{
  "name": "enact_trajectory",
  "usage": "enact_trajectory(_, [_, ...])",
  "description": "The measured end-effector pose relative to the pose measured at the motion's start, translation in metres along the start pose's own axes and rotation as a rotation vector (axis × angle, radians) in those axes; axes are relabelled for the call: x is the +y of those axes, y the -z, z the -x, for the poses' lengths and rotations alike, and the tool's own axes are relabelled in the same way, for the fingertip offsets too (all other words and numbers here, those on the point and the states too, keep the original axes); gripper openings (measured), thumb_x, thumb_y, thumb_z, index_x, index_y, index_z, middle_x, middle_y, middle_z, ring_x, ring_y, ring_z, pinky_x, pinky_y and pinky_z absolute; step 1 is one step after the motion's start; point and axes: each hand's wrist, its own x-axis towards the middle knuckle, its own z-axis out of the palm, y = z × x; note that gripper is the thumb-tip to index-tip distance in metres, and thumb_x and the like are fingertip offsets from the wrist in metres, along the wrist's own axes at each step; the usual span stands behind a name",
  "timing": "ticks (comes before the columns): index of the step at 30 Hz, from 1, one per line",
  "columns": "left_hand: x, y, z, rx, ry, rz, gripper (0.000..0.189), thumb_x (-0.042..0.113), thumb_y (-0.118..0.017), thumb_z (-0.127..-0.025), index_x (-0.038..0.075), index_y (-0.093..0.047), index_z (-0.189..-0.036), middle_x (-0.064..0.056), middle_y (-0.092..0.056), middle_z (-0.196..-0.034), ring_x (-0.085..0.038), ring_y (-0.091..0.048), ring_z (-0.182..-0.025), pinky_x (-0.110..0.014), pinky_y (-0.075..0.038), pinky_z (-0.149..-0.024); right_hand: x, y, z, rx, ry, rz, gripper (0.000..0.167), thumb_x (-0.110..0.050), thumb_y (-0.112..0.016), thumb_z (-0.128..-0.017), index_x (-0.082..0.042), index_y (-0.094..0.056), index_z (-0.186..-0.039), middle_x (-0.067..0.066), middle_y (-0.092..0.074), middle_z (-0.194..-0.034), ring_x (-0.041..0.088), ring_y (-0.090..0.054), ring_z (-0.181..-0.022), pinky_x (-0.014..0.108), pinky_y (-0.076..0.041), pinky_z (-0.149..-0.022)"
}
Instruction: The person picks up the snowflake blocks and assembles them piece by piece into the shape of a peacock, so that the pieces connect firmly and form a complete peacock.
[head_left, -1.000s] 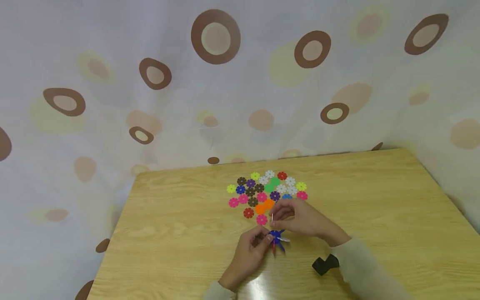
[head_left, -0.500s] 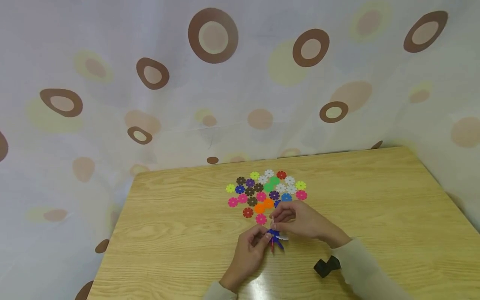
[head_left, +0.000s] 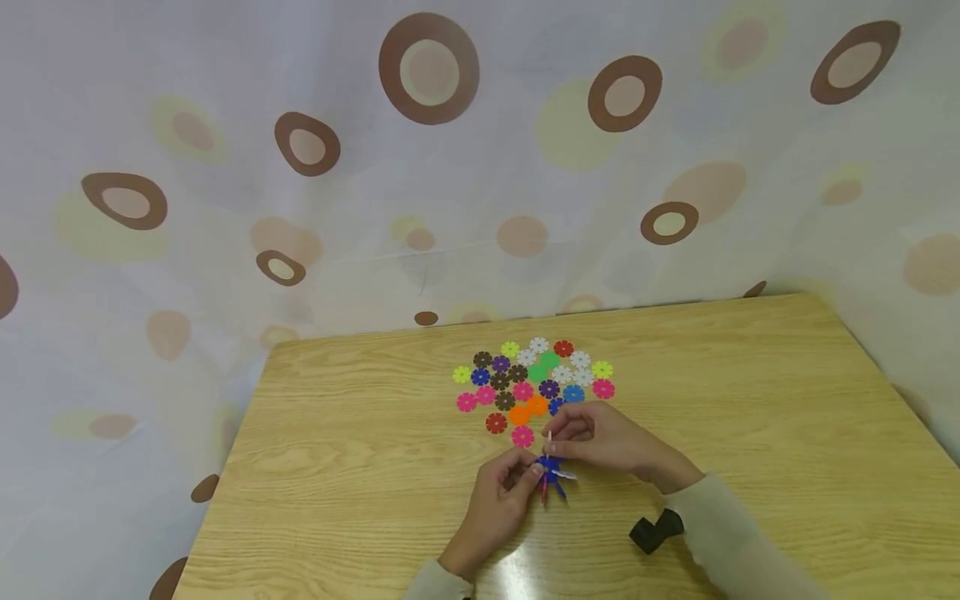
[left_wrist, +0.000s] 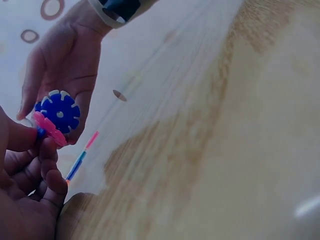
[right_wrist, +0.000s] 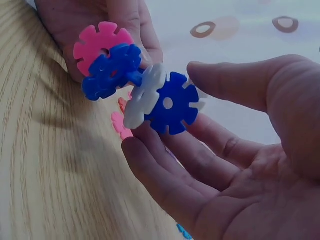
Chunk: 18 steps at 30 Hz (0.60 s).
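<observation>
My left hand (head_left: 495, 508) pinches a small cluster of slotted plastic snowflake discs just above the table. In the right wrist view the cluster shows a pink disc (right_wrist: 100, 45), a tilted blue disc (right_wrist: 112, 72), a white disc (right_wrist: 145, 97) and another blue disc (right_wrist: 175, 105) joined at angles. My right hand (head_left: 603, 442) holds a further white snowflake disc (head_left: 550, 437) edge-on between thumb and fingers, at the far side of the cluster. Whether its slot has caught the blue disc is hard to see. The left wrist view shows the pink disc (left_wrist: 49, 128) by the left fingertips.
Loose snowflake discs in several colours lie beyond the hands, among them an orange one (head_left: 519, 415) and a green one (head_left: 538, 372). A black object (head_left: 656, 531) sits by the right sleeve. A patterned cloth (head_left: 480, 167) hangs behind the wooden table (head_left: 337, 458).
The cluster in my left hand has moved slightly up and turned a little, closer to the white disc in my right hand. My right hand has barely shifted and keeps its grip.
</observation>
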Motion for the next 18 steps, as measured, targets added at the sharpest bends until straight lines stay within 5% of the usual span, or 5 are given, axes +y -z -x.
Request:
enact_trajectory(3, [-0.001,0.001,-0.001,0.003,-0.032,-0.006,0.015,0.009,-0.063,-0.107,-0.001,-0.070,-0.100,-0.012,-0.071,-0.088,0.004,-0.056,-0.072,-0.016,-0.049,-0.067,0.000,0.000,0.001,0.003,-0.004,-0.010,0.027,-0.013,-0.072,-0.105,0.009,-0.069,-0.122,0.014,-0.081,-0.108,0.022,-0.077,-0.102,0.022,-0.063,-0.089])
enact_trajectory(11, [0.003,0.001,-0.001,0.004,0.029,0.001,0.017,0.011,-0.064,-0.107,-0.003,-0.071,-0.101,-0.023,-0.072,-0.093,0.001,-0.056,-0.074,-0.015,-0.047,-0.070,-0.001,0.002,0.001,-0.008,-0.030,-0.010,0.029,-0.012,-0.070,-0.106,0.011,-0.069,-0.123,0.015,-0.082,-0.109,0.021,-0.077,-0.102,0.026,-0.064,-0.088])
enact_trajectory(15, [-0.010,0.002,-0.002,0.000,-0.065,0.012,0.017,0.014,-0.063,-0.108,0.002,-0.071,-0.100,-0.009,-0.071,-0.089,0.004,-0.056,-0.074,-0.017,-0.049,-0.067,-0.002,0.001,0.000,-0.012,-0.038,-0.010,0.032,-0.015,-0.072,-0.105,0.011,-0.069,-0.123,0.015,-0.081,-0.109,0.018,-0.077,-0.101,0.023,-0.064,-0.087])
enact_trajectory(18, [-0.016,0.002,-0.003,-0.007,-0.048,0.008,0.015,0.016,-0.064,-0.109,0.006,-0.071,-0.100,-0.005,-0.072,-0.090,0.003,-0.056,-0.075,-0.018,-0.050,-0.068,-0.002,0.000,0.000,-0.013,-0.034,-0.006,0.032,-0.016,-0.073,-0.104,0.009,-0.069,-0.123,0.015,-0.081,-0.110,0.018,-0.077,-0.102,0.020,-0.062,-0.088])
